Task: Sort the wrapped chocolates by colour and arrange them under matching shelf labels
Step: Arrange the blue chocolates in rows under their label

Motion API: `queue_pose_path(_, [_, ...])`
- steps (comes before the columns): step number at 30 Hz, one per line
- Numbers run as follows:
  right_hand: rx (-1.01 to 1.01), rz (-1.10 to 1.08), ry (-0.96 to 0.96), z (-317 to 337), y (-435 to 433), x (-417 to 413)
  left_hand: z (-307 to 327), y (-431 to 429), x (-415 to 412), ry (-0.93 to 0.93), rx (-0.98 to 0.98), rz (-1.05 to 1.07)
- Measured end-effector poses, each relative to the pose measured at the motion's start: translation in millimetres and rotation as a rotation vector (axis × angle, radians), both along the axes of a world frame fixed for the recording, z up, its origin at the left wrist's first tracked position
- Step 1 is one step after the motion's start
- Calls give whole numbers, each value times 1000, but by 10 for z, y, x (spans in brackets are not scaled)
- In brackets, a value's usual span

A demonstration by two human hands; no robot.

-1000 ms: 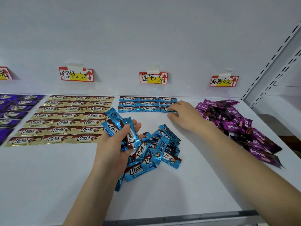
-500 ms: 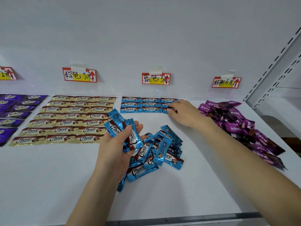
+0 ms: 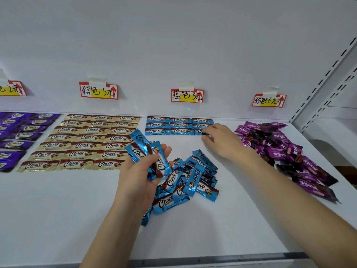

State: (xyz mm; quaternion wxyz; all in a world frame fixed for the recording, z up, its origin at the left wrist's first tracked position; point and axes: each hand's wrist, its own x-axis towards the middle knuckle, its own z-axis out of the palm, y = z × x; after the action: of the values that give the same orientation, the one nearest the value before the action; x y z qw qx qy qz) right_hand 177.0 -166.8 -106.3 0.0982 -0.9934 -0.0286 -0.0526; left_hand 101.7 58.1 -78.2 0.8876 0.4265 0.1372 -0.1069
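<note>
**Wrapped chocolates [image 3: 190, 182], blue lot: slip and skew risks**

Loose pile sits mid-shelf. The tidy blue grid [image 3: 179, 125] lies under the blue label [image 3: 187, 96], which reads 蓝色3元.

- Right hand [image 3: 222, 140]: fingers pinched on the end bar [image 3: 201, 132] of row three. A careless drag would likely skew its neighbours.
- Left hand [image 3: 141, 175]: fingers curled round a fanned bunch [image 3: 144, 151]. The foil looks slick, so bars may slide out.
- Writing: blue wrappers read "Choco", the purple-pink heap [image 3: 280, 149] reads "KISS".
- Other labels: 粽色5元 [image 3: 98, 90] and 粉色6元 [image 3: 269, 100].

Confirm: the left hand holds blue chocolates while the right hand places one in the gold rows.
Wrong rows: the right hand places a chocolate in the blue rows; the left hand does hold blue chocolates. The head view shows it.
</note>
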Motion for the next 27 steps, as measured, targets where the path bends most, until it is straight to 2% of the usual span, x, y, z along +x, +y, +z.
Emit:
queue_pose_path(4, [25,-9,-5,38,20,-34,6,6,-54,-31,58,-26])
queue_pose_path(6, [123,-8,-67,127,91,-114,-4,24,-88,-52,76,-39])
queue_pose_path(10, [611,12,-186,392,393,-521,28,41,-189,-51,91,-26])
queue_pose_path(14, [897,112,-164,553,766,-1091,67,58,-372,-144,84,-75])
queue_pose_path(18, [1041,104,-101,510,1021,-1380,85,63,-548,-202,84,-74])
queue_pose_path(27, [1167,38,-113,487,1122,-1517,60,187,-661,-165,100,-27])
